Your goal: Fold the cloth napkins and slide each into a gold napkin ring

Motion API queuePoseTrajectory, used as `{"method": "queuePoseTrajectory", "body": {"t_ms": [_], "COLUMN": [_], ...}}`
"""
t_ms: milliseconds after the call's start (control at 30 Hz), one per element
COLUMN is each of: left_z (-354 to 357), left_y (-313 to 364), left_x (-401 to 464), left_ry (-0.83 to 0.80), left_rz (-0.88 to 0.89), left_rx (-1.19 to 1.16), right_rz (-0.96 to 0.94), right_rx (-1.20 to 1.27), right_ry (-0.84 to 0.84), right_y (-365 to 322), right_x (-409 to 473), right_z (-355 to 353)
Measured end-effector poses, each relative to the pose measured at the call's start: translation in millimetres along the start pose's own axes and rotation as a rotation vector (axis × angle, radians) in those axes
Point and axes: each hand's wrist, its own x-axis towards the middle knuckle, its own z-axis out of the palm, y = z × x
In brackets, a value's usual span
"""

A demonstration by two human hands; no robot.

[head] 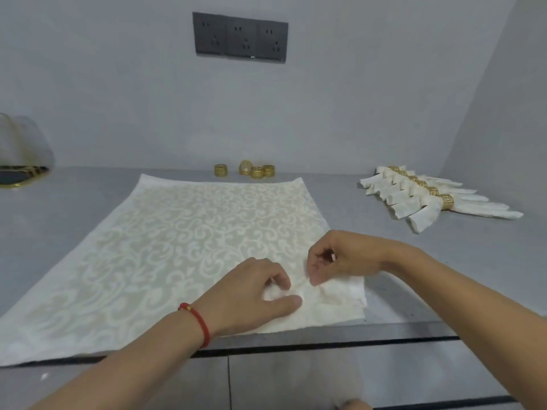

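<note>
A cream cloth napkin (183, 247) with a scroll pattern lies spread flat on the grey counter. Near its front right corner, my left hand (251, 294) and my right hand (340, 258) both pinch the fabric, raising a small fold between the fingertips. A red string bracelet circles my left wrist. Several gold napkin rings (254, 170) stand at the back of the counter beyond the napkin. At the right lies a row of several folded napkins (420, 193), each inside a gold ring.
The counter (74, 199) meets a grey wall with a dark socket panel (239, 37). A gold-rimmed tray with a clear cover (20, 161) sits at the far left. The counter's front edge (325, 341) runs just below my hands.
</note>
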Motion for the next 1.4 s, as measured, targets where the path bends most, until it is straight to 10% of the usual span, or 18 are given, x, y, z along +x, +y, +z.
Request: {"method": "queuePoseTrajectory", "body": {"t_ms": [133, 233, 433, 767, 1400], "left_z": [-1, -15, -25, -44, -67], "left_y": [-5, -17, -22, -22, -58], "left_x": [8, 15, 9, -5, 29], "left_ry": [0.139, 0.218, 0.136, -0.207, -0.051], "left_rz": [-0.043, -0.142, -0.087, 0.018, -0.365], "left_rx": [0.047, -0.016, 0.156, 0.009, -0.411], "right_rz": [-0.140, -0.079, -0.098, -0.045, 0.176], "right_rx": [-0.121, -0.467, -0.274, -0.173, 0.041], "right_ry": [0.389, 0.322, 0.562, 0.366, 0.464], "right_y": [-5, 16, 43, 2, 19], "right_x": [7, 9, 12, -71, 26], "right_z": [-3, -7, -4, 17, 0]}}
